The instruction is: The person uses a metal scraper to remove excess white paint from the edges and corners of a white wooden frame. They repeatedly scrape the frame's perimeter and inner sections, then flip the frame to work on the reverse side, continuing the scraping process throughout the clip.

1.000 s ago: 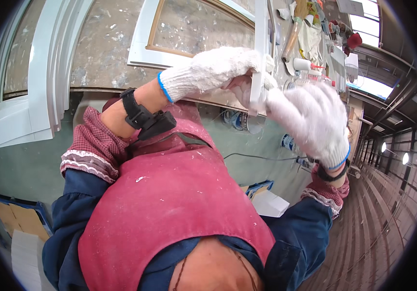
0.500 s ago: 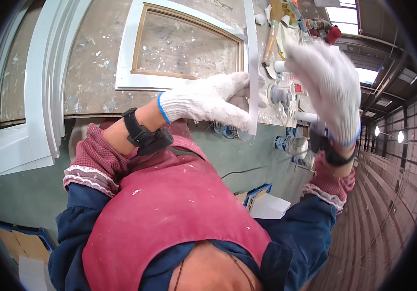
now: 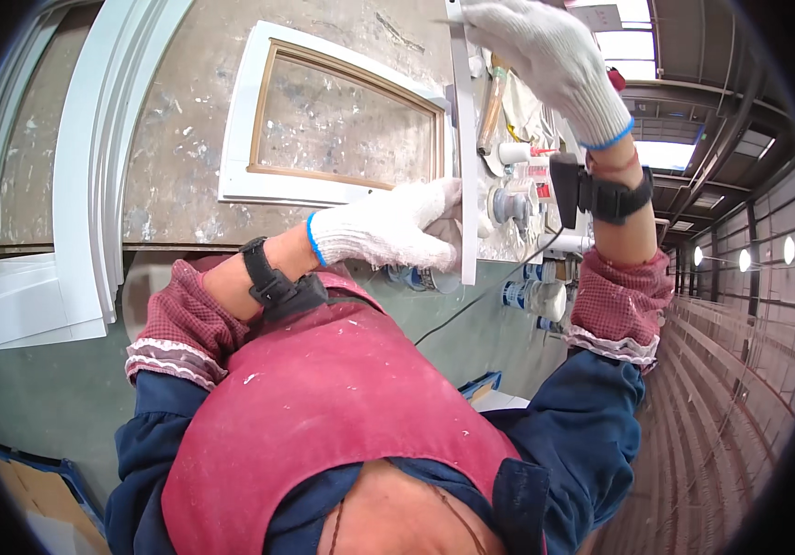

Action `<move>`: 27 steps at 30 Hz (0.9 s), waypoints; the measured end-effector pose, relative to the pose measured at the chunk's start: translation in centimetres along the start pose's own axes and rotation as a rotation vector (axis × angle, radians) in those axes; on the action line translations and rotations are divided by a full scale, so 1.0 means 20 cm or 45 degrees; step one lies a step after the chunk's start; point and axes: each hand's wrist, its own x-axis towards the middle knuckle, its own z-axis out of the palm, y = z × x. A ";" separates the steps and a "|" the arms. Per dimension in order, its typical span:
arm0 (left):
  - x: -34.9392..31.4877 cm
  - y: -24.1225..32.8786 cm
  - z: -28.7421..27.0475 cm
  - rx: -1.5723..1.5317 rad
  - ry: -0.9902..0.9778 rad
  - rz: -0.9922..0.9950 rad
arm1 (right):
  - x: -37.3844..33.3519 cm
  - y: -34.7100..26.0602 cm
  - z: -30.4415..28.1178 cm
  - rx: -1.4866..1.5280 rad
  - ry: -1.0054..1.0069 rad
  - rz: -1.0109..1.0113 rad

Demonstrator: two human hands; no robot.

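A: How is the workpiece noted?
B: A long, narrow white strip (image 3: 468, 139) is seen, its surface smooth and plain. It is held upright in the view, just to the right of a white frame (image 3: 291, 188) with brown inner edging, laid flat on the paint-marked bench (image 3: 180, 162). The strip's lower end is extended past the bench's near edge.
A: The left grip (image 3: 388, 225)?
B: White-gloved; closed on the strip near its lower end. The thumb is spread below the fingers; the fingertips are hidden behind the strip.
A: The right grip (image 3: 546, 60)?
B: Also gloved, placed at the strip's upper part, fingers extended. Whether anything is held there cannot be told.
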 end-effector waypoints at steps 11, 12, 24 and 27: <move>-0.05 0.01 -0.03 -0.036 0.058 0.077 | -0.30 -0.55 -0.20 1.003 -0.702 0.182; -0.05 0.01 -0.03 -0.028 0.063 0.064 | -0.31 -0.54 -0.21 1.035 -0.672 0.180; -0.05 0.03 0.01 0.067 0.161 -0.130 | 0.09 -0.24 -0.13 -0.123 -0.110 0.130; -0.07 0.05 0.01 0.067 0.183 -0.078 | -0.01 -0.27 -0.08 -0.297 -0.156 -0.056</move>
